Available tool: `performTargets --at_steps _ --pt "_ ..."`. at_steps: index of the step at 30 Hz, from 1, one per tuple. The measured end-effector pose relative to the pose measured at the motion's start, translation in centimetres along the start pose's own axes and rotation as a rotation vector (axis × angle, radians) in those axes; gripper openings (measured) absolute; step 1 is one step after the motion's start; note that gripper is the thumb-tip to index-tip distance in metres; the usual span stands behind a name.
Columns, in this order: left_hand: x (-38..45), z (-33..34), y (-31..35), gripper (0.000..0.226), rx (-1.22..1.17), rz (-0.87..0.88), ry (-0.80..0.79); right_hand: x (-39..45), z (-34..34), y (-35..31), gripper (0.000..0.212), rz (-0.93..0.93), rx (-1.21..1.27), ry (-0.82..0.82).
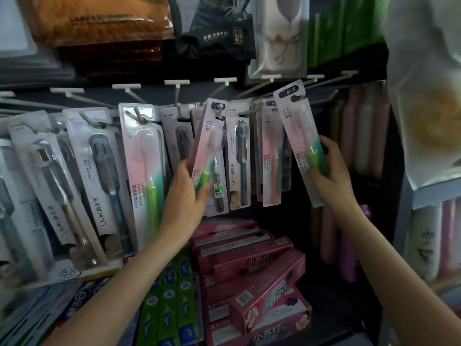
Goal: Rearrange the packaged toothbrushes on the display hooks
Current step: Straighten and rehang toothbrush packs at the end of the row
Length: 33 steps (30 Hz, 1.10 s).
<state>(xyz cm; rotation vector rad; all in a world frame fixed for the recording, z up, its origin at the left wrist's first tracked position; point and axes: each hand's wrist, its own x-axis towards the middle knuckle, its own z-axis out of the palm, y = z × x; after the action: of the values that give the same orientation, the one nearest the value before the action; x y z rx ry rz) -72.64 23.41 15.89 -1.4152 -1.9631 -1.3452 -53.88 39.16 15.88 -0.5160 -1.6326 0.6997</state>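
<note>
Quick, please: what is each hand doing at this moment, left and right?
Left hand: grips a pink-green toothbrush pack near its lower part.
Right hand: grips another pink-green toothbrush pack, tilted.

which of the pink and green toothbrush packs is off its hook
The pack in the right hand, far right: its hanger hole is free of any hook, while the others hang in the row.

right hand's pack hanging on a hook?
No: the right hand grips the pink-green toothbrush pack tilted, its hang hole free of any hook.
</note>
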Motion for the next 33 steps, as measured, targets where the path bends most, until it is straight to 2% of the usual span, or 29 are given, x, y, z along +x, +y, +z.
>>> performTargets --at_steps 6,11,15,18,24,29,31,33 --pt "0.0 -0.3 -0.3 0.054 0.027 0.010 0.010 -1.1 0.8 0.3 0.055 -0.042 0.133 -0.026" --pt "0.0 -0.2 -0.5 0.054 0.038 0.024 0.019 -1.9 1.5 1.7 0.049 -0.035 0.057 -0.152" --pt "0.1 0.0 -0.6 0.053 0.039 0.025 0.019 -2.9 1.9 2.9 0.053 -0.026 0.044 -0.234" --pt "0.0 0.1 -0.7 0.054 0.046 0.030 0.017 -2.5 2.2 2.7 0.057 -0.042 -0.068 -0.291" --pt "-0.2 -0.1 -0.6 0.056 0.053 0.031 0.006 -0.1 3.4 0.6 0.059 -0.150 -0.237 -0.289" --pt "-0.1 -0.7 -0.7 0.053 0.092 0.042 0.012 0.1 5.4 -0.2 0.055 -0.021 -0.164 -0.233" --pt "-0.2 -0.9 -0.7 0.052 0.106 0.043 0.017 -0.7 6.4 0.0 0.056 0.013 -0.204 -0.177" --pt "-0.2 -1.0 -0.7 0.052 0.114 0.046 0.019 -2.0 7.3 -0.1 0.056 -0.053 -0.336 -0.044"
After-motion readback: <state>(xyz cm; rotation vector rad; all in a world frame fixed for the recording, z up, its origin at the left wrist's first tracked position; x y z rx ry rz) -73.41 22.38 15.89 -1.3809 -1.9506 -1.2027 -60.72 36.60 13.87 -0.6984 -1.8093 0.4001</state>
